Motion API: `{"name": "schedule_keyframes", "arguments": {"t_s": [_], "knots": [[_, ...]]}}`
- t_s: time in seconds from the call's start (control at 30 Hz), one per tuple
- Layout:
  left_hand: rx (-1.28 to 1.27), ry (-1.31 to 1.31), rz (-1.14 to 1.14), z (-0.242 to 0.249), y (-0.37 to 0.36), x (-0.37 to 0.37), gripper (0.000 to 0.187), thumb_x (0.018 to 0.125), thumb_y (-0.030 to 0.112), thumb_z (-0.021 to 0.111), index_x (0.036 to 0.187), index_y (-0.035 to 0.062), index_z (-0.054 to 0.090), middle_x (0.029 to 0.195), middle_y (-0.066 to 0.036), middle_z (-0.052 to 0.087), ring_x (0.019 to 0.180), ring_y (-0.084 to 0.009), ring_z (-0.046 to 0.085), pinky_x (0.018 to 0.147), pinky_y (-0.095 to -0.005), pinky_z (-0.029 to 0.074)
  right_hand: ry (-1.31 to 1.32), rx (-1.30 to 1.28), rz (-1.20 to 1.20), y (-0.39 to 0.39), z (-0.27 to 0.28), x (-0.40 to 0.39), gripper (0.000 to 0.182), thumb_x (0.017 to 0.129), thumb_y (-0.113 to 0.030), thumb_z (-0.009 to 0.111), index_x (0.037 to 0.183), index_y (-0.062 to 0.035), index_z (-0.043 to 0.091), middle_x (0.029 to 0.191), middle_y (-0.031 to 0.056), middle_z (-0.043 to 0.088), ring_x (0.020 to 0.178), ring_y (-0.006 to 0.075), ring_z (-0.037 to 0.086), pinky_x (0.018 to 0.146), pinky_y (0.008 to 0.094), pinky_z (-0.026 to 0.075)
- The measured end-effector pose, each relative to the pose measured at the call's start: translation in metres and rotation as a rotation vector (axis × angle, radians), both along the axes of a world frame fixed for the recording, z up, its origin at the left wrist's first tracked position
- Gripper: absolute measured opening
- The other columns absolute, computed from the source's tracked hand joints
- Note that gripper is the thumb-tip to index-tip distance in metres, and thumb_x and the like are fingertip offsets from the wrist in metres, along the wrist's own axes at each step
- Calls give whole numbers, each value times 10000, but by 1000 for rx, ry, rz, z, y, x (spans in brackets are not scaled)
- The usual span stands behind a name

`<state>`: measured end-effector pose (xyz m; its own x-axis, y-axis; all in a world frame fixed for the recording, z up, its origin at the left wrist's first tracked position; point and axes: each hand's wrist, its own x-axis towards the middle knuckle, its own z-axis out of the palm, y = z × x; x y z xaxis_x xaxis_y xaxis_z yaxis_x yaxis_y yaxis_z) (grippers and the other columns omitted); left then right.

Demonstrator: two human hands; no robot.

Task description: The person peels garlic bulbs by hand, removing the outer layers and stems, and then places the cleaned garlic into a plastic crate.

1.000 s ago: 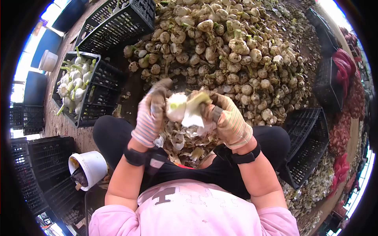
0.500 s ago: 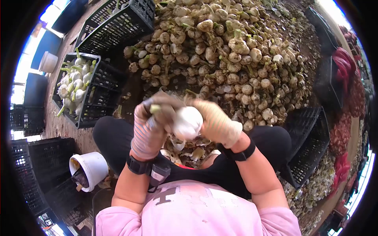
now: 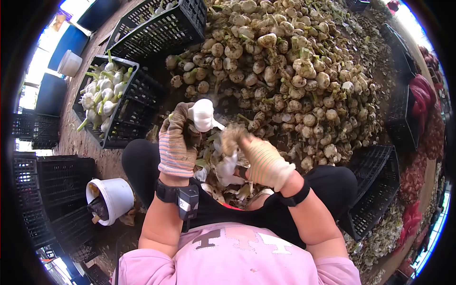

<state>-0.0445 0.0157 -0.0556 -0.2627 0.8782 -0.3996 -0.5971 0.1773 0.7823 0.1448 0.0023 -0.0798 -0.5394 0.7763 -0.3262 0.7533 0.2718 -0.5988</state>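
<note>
My left hand (image 3: 176, 142), in a striped, soiled work glove, grips a white garlic bulb (image 3: 203, 115) whose green stem end shows beside the fingers. A pale strip reaches from the bulb toward my right hand (image 3: 261, 159), also gloved, whose curled fingers are smeared by motion. A short dark and orange piece juts out under that hand; I cannot tell what it is. Loose white garlic skin (image 3: 228, 171) hangs blurred below the right fingers, over peelings (image 3: 244, 192) between my legs.
A big heap of unpeeled garlic (image 3: 285, 80) lies ahead. At the left, a black crate (image 3: 135, 116) holds cleaned garlic, with another crate (image 3: 161, 33) behind it. A white bucket (image 3: 116, 202) stands by my left knee, and a black crate (image 3: 373, 190) by my right.
My hands have moved apart: the left has gone up and left with the garlic bulb, the right slightly down and right. Garlic skin now shows loose under the right hand.
</note>
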Motion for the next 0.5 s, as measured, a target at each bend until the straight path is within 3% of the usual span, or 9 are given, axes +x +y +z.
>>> {"name": "schedule_keyframes", "arguments": {"t_s": [0.03, 0.1, 0.13, 0.17, 0.23, 0.37, 0.47, 0.5], "knots": [[-5, 0, 2, 2, -3, 1, 187, 891, 221, 588, 893, 42, 645, 773, -8, 622, 620, -61, 579, 485, -164, 448, 470, 220, -73, 0, 3, -1, 822, 624, -80, 771, 1320, -73, 334, 1160, 155, 521, 1016, 249, 565, 863, 327, 467], [44, 51, -71, 4, -8, 9, 189, 890, 215, 587, 895, 35, 645, 771, -6, 619, 634, -68, 577, 513, -176, 458, 1244, -520, -405, -3, 21, -7, 744, 690, -289, 782, 1263, -53, 371, 1117, 119, 514, 963, 220, 556, 852, 346, 475], [166, 111, -78, -3, -11, 15, 188, 887, 208, 591, 916, 31, 647, 792, -11, 625, 646, -69, 572, 557, -197, 471, 1538, -795, -464, -3, 10, -8, 625, 769, -222, 729, 1259, -55, 379, 1099, 92, 517, 914, 146, 538, 804, 298, 483], [237, 251, -56, -9, -16, 23, 190, 893, 206, 584, 934, 34, 653, 826, -21, 637, 691, -69, 568, 608, -210, 471, 1414, -345, -532, -8, 3, -16, 431, 825, -132, 655, 1189, -22, 454, 1029, 87, 562, 860, 126, 535, 790, 270, 468], [186, 331, -79, -11, -21, 31, 177, 891, 186, 587, 935, 29, 656, 860, -35, 648, 743, -76, 565, 655, -228, 470, 1096, -57, -498, -2, -6, -14, 293, 847, -63, 600, 1116, 13, 511, 955, 65, 597, 834, 113, 530, 791, 258, 458], [307, 342, -207, -18, -17, 15, 180, 869, 194, 625, 926, 26, 650, 890, -32, 645, 806, -104, 575, 731, -256, 474, 1211, -353, -442, -1, 1, -5, 344, 839, -29, 586, 1168, 33, 507, 1050, 83, 615, 953, 129, 564, 862, 261, 439], [276, -34, -343, -10, -14, 1, 257, 842, 274, 652, 931, 34, 640, 889, -40, 638, 826, -131, 593, 755, -283, 488, 1143, -580, -287, 2, 26, 5, 320, 861, -36, 564, 1166, 34, 500, 1004, 47, 610, 901, 108, 567, 834, 263, 456], [303, 167, -352, -11, -10, -7, 274, 855, 294, 630, 948, 36, 624, 903, -48, 635, 829, -154, 613, 745, -303, 516, 1172, -572, -222, -2, 24, 6, 337, 864, -51, 562, 1183, 28, 484, 954, 18, 598, 839, 94, 558, 791, 251, 465]]}}
